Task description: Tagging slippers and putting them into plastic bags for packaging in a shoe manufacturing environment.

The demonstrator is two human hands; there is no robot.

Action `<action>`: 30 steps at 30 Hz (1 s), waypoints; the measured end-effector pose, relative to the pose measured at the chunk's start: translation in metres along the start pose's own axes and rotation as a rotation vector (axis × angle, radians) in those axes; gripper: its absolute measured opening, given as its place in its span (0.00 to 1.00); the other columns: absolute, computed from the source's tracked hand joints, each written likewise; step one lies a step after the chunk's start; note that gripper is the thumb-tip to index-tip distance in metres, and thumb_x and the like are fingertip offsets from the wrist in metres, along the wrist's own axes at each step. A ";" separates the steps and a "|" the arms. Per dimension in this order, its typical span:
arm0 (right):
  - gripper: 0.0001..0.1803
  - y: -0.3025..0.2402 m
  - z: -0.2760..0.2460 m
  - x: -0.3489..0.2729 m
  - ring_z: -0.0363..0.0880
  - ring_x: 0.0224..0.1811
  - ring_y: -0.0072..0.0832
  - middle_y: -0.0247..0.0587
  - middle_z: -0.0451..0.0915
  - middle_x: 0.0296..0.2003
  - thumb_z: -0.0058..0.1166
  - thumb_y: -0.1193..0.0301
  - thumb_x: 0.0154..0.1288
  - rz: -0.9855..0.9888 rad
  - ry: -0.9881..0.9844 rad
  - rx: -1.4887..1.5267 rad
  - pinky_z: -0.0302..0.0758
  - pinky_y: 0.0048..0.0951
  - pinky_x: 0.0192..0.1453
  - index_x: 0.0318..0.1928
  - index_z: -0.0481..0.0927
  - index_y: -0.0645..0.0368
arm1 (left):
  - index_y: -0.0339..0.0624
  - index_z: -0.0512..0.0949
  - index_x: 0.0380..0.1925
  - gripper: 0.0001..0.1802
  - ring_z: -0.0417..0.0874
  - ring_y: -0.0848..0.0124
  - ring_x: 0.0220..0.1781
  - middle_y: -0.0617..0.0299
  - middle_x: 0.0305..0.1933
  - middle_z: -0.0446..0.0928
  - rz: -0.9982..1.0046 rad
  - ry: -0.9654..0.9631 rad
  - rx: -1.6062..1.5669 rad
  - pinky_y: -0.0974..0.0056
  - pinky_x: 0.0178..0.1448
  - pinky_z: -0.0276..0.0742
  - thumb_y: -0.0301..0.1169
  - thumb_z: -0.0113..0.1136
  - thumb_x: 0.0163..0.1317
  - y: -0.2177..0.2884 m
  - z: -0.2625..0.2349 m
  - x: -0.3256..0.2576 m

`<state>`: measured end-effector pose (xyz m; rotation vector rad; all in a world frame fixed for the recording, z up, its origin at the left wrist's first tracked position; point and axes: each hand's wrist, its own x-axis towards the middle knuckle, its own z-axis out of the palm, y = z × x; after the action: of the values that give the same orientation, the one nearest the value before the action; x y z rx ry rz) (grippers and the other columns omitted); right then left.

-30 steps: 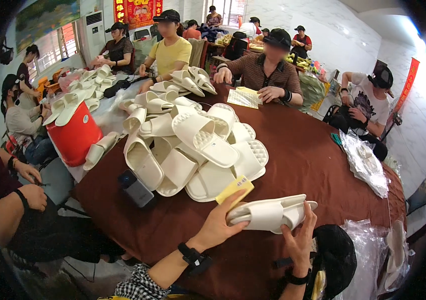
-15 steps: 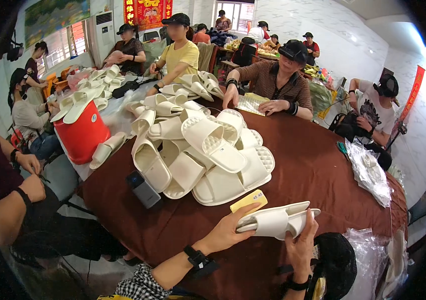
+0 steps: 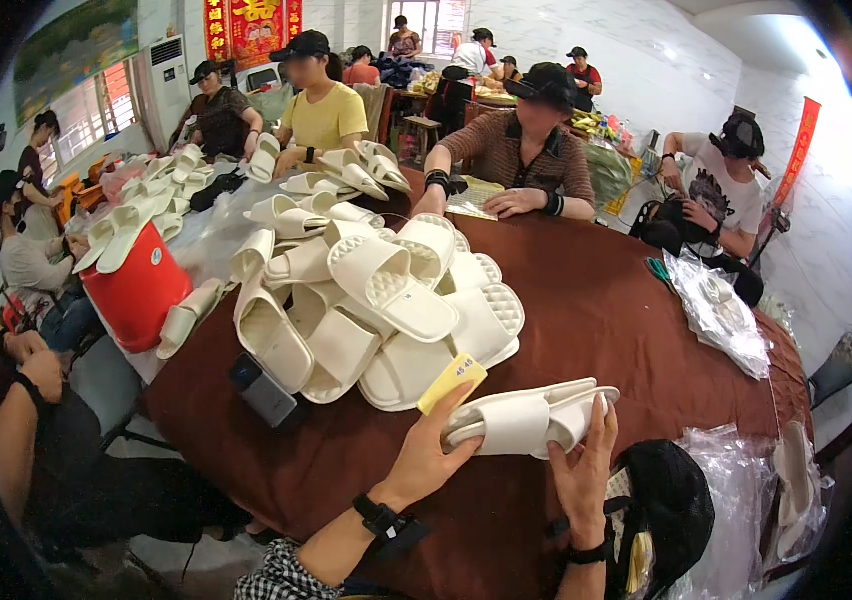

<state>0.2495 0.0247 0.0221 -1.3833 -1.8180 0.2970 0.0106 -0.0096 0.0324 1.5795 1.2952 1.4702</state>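
Note:
A pair of cream slippers (image 3: 516,420), laid one against the other, is held between my two hands just above the brown tablecloth. My left hand (image 3: 426,455) grips the left end, thumb along the near side. A small yellow pad or sticker sheet (image 3: 451,384) stands up at that hand's fingertips, partly hidden by them. Around the right end are the fingers of my right hand (image 3: 584,470), touching the second slipper. Beyond my hands lies a heap of cream slippers (image 3: 386,290), with a dark phone-like device (image 3: 264,390) at its near left side.
Clear plastic bags (image 3: 716,310) lie at the table's right edge, with green-handled scissors (image 3: 657,268) beside them. A black cap (image 3: 661,510) and more bags (image 3: 731,490) are near my right arm. A red bucket (image 3: 136,285) bears slippers. Across the brown tablecloth (image 3: 586,290) sits a co-worker (image 3: 521,145).
The slippers in my hands have turned so more of their upper side shows. The yellow pad is tilted more upright. The whole view has shifted slightly. At the back, a co-worker now holds up a slipper.

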 end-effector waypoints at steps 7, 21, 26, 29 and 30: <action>0.52 -0.012 0.002 0.001 0.59 0.76 0.56 0.58 0.46 0.78 0.71 0.74 0.56 -0.083 0.005 0.016 0.72 0.46 0.72 0.78 0.56 0.54 | 0.42 0.65 0.72 0.39 0.75 0.64 0.66 0.48 0.67 0.73 -0.040 0.010 0.007 0.61 0.70 0.69 0.25 0.67 0.61 -0.018 -0.004 0.000; 0.46 -0.015 0.004 -0.003 0.61 0.74 0.56 0.60 0.48 0.77 0.66 0.71 0.63 -0.181 -0.364 -0.060 0.73 0.46 0.70 0.78 0.55 0.55 | 0.41 0.57 0.76 0.39 0.68 0.67 0.71 0.55 0.74 0.61 -0.169 0.284 -0.454 0.61 0.76 0.63 0.19 0.58 0.66 -0.027 0.000 0.002; 0.46 -0.016 0.010 -0.003 0.63 0.73 0.55 0.61 0.48 0.76 0.66 0.71 0.64 -0.215 -0.380 -0.031 0.71 0.45 0.71 0.77 0.55 0.56 | 0.42 0.55 0.76 0.39 0.68 0.67 0.70 0.54 0.73 0.62 -0.163 0.297 -0.495 0.61 0.75 0.63 0.19 0.57 0.67 -0.033 0.003 0.002; 0.45 -0.016 0.011 -0.004 0.65 0.72 0.55 0.61 0.48 0.76 0.65 0.70 0.64 -0.223 -0.384 -0.018 0.71 0.44 0.72 0.77 0.56 0.57 | 0.41 0.56 0.76 0.38 0.68 0.67 0.69 0.53 0.72 0.63 -0.149 0.299 -0.503 0.62 0.74 0.63 0.19 0.56 0.67 -0.036 0.007 0.000; 0.45 -0.015 0.011 -0.004 0.65 0.72 0.55 0.62 0.48 0.76 0.65 0.70 0.64 -0.226 -0.397 -0.008 0.71 0.44 0.72 0.77 0.56 0.57 | 0.41 0.56 0.76 0.38 0.68 0.67 0.70 0.53 0.72 0.63 -0.152 0.284 -0.506 0.62 0.75 0.63 0.19 0.56 0.67 -0.037 0.008 0.000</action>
<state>0.2314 0.0187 0.0226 -1.1671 -2.2803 0.4708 0.0098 0.0041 -0.0025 0.9534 1.0479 1.7925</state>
